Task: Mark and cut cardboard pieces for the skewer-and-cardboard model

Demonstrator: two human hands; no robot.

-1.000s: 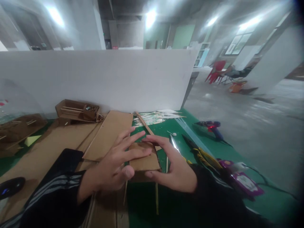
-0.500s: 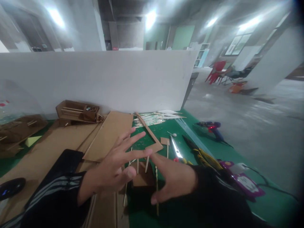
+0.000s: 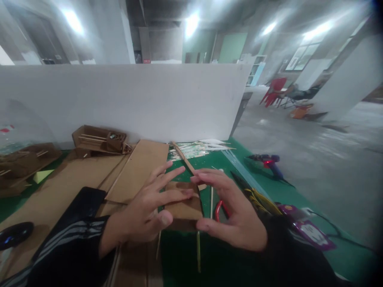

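Observation:
A small brown cardboard box (image 3: 183, 209) sits on the green table, between my two hands. Thin sticks (image 3: 198, 251) extend from its near side. Over the box's left part, my left hand (image 3: 149, 203) is spread, its index fingertip at the top face. My right hand (image 3: 233, 211) curves around the right side, thumb at the near right corner and fingers apart above the far corner. Red-handled scissors (image 3: 220, 211) lie partly hidden behind the right hand. Whether the fingertips press on the cardboard is hard to tell.
Cardboard sheets (image 3: 139, 171) and a black phone-like slab (image 3: 86, 203) lie left. White sticks (image 3: 191, 149) lie at the back. Yellow-handled pliers (image 3: 263, 199), a purple device (image 3: 314, 233) and a glue gun (image 3: 271, 163) are right. A white partition (image 3: 125, 99) stands behind.
My right hand has moved right and opened around the box. Brown cardboard now covers the upright sticks that showed between my hands. My left hand has barely moved.

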